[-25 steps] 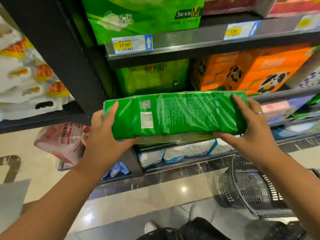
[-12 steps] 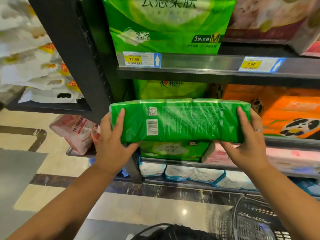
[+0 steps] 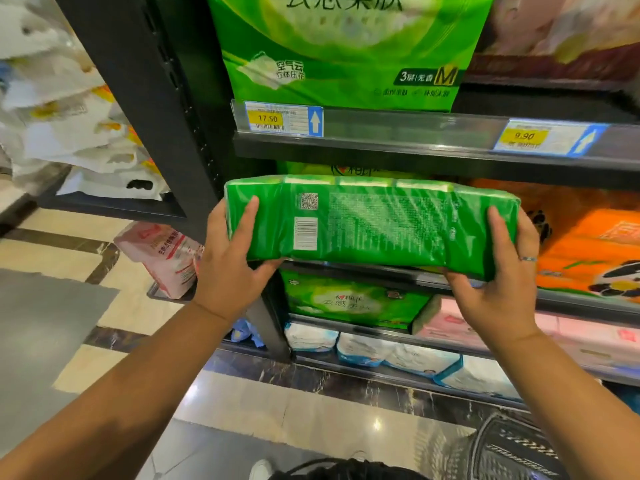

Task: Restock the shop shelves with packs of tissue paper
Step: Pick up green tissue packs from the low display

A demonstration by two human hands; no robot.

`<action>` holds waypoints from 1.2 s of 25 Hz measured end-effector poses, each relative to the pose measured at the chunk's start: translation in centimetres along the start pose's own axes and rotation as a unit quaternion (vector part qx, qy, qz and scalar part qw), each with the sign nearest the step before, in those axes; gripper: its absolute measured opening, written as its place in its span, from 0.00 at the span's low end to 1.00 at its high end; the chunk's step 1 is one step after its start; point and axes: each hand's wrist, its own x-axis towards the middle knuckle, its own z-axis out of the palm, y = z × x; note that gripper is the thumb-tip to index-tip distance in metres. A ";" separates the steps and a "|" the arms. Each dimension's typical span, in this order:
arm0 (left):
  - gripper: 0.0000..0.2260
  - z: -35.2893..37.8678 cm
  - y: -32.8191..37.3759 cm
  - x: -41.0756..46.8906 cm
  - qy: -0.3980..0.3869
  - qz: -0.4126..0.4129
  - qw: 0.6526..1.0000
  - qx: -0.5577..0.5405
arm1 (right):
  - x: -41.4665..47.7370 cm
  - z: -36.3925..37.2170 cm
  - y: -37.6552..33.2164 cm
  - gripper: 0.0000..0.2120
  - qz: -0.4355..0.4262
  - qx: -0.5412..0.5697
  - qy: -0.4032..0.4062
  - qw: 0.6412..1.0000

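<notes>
Head view has a green tissue pack [image 3: 374, 220] held level between two hands, in front of the opening under the grey metal shelf rail [image 3: 398, 147], at the left end of the shelving beside the black upright post [image 3: 138, 98]. The left hand [image 3: 228, 268] clasps the pack's left end: its fingers [image 3: 247, 216] lie flat up the near face and the thumb hooks under the bottom edge. The right hand [image 3: 498, 285], wearing a thin ring [image 3: 528, 259], grips the right end the same way, fingers up the face, thumb beneath. The pack is a long soft brick in glossy, wrinkled film, with a white barcode patch and a square code near its left end; pale tissue bundles show along its top. Beyond it to the right lie orange panda-printed packs [image 3: 588, 247]. Above the rail stands a large green bag [image 3: 346, 46], with a yellow price tag [image 3: 282, 118] reading 17.50 below it.
</notes>
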 end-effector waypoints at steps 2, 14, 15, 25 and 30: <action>0.36 1.3 -0.3 0.0 -0.028 -0.012 1.000 0.003 | 0.1 1.1 0.9 0.36 0.018 0.010 -0.029 0.999; 0.42 5.2 0.7 2.3 0.015 -0.320 0.914 -0.250 | 3.2 4.9 2.6 0.43 0.294 0.190 0.003 0.937; 0.41 5.6 1.1 2.5 0.014 -0.363 0.891 -0.271 | 3.1 5.5 2.7 0.39 0.323 0.206 -0.001 0.924; 0.36 7.5 -0.4 5.1 -0.108 -0.428 0.827 -0.348 | 4.6 8.0 5.4 0.16 0.428 0.296 -0.106 0.848; 0.39 8.7 -1.6 6.5 -0.142 -0.421 0.830 -0.338 | 5.6 9.2 5.9 0.22 0.442 0.283 -0.153 0.838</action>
